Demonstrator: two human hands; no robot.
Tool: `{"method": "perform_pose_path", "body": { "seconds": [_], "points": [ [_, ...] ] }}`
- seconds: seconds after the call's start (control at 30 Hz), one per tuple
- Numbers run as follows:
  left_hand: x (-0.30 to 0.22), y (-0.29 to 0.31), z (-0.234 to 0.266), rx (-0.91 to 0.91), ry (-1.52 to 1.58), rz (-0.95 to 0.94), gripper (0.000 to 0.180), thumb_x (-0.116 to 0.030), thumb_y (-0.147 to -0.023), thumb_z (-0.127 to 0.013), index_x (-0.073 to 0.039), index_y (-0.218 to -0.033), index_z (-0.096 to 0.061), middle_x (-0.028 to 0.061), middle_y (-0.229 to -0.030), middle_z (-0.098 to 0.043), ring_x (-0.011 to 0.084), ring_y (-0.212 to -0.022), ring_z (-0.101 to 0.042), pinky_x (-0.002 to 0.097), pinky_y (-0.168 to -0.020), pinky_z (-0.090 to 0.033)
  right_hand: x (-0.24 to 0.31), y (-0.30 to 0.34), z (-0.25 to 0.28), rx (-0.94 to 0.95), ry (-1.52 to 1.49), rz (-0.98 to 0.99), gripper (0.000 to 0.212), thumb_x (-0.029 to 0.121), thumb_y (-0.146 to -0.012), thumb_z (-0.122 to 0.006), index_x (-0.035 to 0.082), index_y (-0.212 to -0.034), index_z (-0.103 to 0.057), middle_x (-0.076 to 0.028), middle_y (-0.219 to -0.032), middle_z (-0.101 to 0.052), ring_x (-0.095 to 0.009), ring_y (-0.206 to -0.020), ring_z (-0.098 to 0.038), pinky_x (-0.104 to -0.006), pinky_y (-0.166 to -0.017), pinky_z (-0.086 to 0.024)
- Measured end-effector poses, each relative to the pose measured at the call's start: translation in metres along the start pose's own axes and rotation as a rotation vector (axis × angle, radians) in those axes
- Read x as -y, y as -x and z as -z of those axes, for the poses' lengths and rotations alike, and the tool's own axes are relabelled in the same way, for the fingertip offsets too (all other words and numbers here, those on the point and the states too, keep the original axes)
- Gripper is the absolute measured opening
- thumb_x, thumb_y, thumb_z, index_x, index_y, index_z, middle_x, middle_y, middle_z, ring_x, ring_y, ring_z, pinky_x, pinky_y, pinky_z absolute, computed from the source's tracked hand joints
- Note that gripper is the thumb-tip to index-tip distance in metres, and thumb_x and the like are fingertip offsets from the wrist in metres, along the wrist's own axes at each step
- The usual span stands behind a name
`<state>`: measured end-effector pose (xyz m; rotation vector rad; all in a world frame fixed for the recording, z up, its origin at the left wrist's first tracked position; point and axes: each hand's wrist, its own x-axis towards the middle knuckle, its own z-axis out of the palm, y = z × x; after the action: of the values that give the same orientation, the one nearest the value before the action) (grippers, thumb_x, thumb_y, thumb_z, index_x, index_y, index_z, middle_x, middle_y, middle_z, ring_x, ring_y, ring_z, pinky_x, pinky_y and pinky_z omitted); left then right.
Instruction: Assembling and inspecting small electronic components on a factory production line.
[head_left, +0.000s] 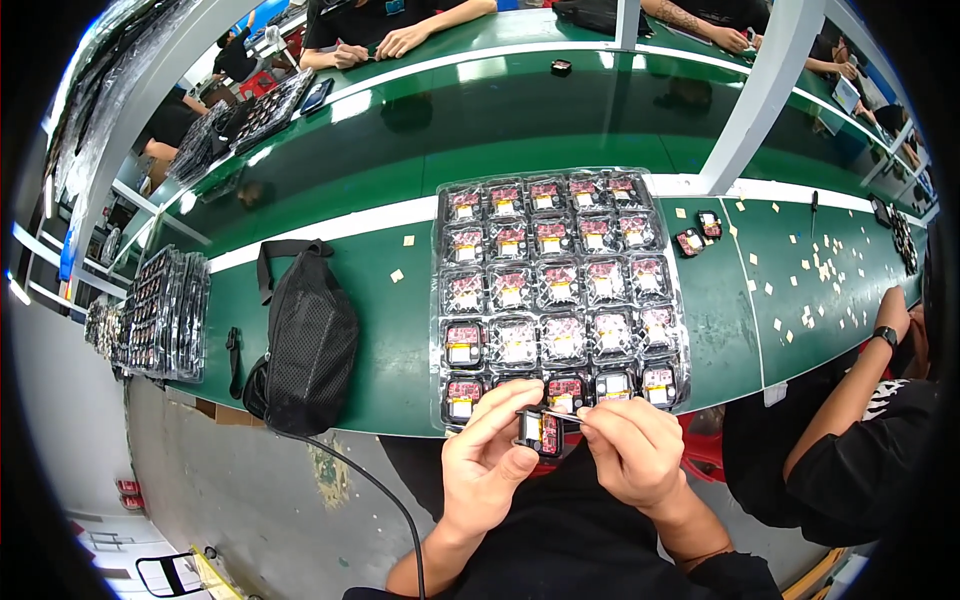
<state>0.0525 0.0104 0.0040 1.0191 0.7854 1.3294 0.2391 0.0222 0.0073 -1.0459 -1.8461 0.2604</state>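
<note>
My left hand (482, 475) grips a small square black electronic module (551, 437) with a red circuit board and a white block, between thumb and fingers. My right hand (635, 452) is closed on a thin metal tool (567, 415), which looks like tweezers. Its tip reaches the upper edge of the module; the exact contact point is too small to make out. Just beyond both hands lies a clear plastic tray (437, 290) on the green table, holding rows of similar modules. My left fingers overlap its near edge.
A black mesh bag (315, 335) and stacked trays (165, 315) stand to the left. Two loose modules (690, 242), scattered pale square pieces (825, 268) and a screwdriver (814, 212) lie to the right. A co-worker's arm (850, 400) is at the right; a conveyor (560, 115) runs behind.
</note>
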Motion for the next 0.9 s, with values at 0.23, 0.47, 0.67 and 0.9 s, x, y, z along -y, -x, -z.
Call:
{"method": "perform_pose_path", "body": {
  "seconds": [0.23,0.47,0.67,0.9],
  "points": [
    [-0.001,0.002,-0.003,-0.001,-0.005,0.003,0.065,-0.028,-0.093,-0.078,0.013,-0.138,-0.055,0.0174,-0.144,-0.049,0.0252,-0.13,-0.054,0.0385,-0.111,-0.043,0.005,0.003,-0.001,-0.013,0.043,0.006,0.018,-0.002,-0.079,-0.079,-0.002,-0.095,-0.07,-0.013,-0.084,-0.07,-0.027,-0.065,-0.067,-0.0338,-0.056,-0.053],
    [0.001,0.001,-0.001,-0.014,-0.043,-0.007,0.064,-0.024,-0.092,-0.079,0.013,-0.137,-0.055,0.0184,-0.141,-0.05,0.0256,-0.127,-0.057,0.0384,-0.109,-0.046,0.004,-0.001,0.004,0.059,0.114,0.047,0.021,-0.002,-0.078,-0.079,-0.001,-0.097,-0.071,-0.011,-0.084,-0.069,-0.025,-0.063,-0.066,-0.0331,-0.054,-0.051],
    [-0.014,-0.006,0.004,-0.01,-0.1,-0.157,0.057,-0.009,-0.088,-0.081,0.013,-0.135,-0.056,0.018,-0.135,-0.052,0.0286,-0.123,-0.061,0.0394,-0.103,-0.053,-0.012,-0.012,0.03,-0.112,0.129,-0.122,0.012,-0.001,-0.086,-0.072,0.0,-0.098,-0.069,-0.012,-0.088,-0.07,-0.029,-0.077,-0.066,-0.0378,-0.071,-0.051],
    [-0.021,-0.04,0.003,-0.114,-0.99,-0.4,0.029,-0.001,-0.084,-0.081,0.001,-0.111,-0.07,0.018,-0.123,-0.06,0.0278,-0.107,-0.067,0.0361,-0.085,-0.058,-0.087,-0.023,0.05,-0.194,0.333,-0.469,0.015,0.0,-0.097,-0.059,-0.003,-0.111,-0.063,-0.018,-0.104,-0.061,-0.034,-0.082,-0.064,-0.0418,-0.072,-0.052]
  ]
}}
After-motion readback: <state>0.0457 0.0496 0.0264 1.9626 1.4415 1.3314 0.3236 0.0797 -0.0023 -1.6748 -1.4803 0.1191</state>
